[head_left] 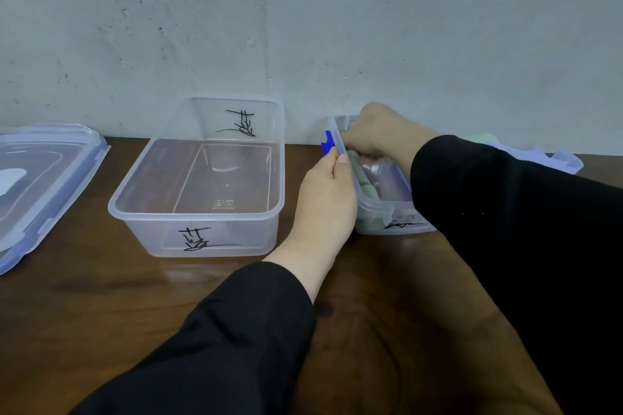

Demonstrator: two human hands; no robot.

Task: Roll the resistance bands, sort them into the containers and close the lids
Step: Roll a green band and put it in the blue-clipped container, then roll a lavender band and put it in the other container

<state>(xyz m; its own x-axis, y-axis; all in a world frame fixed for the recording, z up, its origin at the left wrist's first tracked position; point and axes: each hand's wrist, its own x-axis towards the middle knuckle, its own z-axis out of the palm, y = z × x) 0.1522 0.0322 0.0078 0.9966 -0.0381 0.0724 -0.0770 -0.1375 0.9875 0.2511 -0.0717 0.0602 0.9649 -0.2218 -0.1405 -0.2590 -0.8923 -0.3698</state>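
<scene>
Two clear plastic containers stand by the wall. The left container [199, 212] is bare inside, with black marker writing on its walls. In the smaller right container [377, 209] lie green rolled bands [362, 178]. My left hand [325, 192] grips that container's left rim, thumb inside; a small blue piece [327, 142] sticks up just past its fingers. My right hand [377, 131] reaches down into the same container from above, fingers curled over a roll that it mostly hides.
A clear lid with blue clips [43, 178] lies flat at the far left. A second lid [553, 160] lies behind my right sleeve, with something pale green [478, 138] on it. The brown wooden table [101, 307] meets a grey wall close behind the containers.
</scene>
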